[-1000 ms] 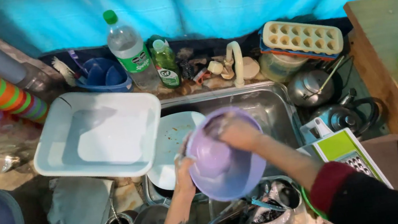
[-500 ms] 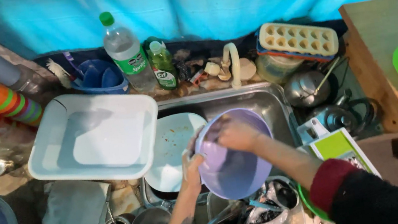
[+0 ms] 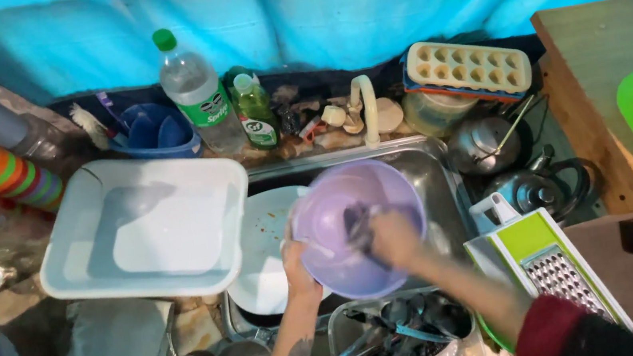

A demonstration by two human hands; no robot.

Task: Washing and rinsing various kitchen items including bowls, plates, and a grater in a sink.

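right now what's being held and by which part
The left hand grips the purple bowl by its left rim, over the sink. The right hand is inside the bowl, its fingers on something dark and blurred.

Our left hand (image 3: 296, 262) grips a pale lilac bowl (image 3: 331, 232), and our right hand (image 3: 392, 237), its sleeve dark red, presses a dark scrubber (image 3: 356, 217) inside it. Just left of the left hand we see a white plate (image 3: 264, 241) flecked with reddish specks, and further left a white square tub (image 3: 147, 227). Beyond the bowl stand a clear bottle (image 3: 193, 92) with a green cap and a green soap bottle (image 3: 254, 113). Right of the right hand lies a lime-green and white grater (image 3: 539, 251).
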